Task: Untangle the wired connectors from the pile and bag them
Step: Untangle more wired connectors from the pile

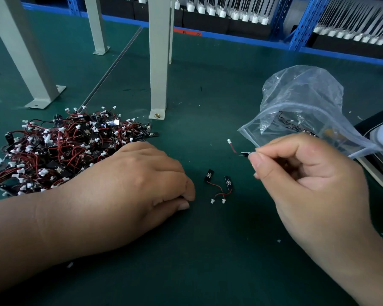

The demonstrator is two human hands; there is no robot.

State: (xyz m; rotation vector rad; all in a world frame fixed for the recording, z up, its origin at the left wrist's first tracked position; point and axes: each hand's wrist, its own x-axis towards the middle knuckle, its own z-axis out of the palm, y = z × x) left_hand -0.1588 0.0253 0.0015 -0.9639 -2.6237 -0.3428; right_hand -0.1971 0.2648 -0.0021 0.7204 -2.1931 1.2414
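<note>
pinching one connector [244, 153], right hand [307, 173]; two connectors [209, 175] loose.

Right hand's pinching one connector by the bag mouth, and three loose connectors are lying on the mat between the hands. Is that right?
Not quite. The head view shows two loose connectors, not three, on the mat between the left hand and the right hand. The rest holds: the right hand pinches one connector by the mouth of the bag.
</note>
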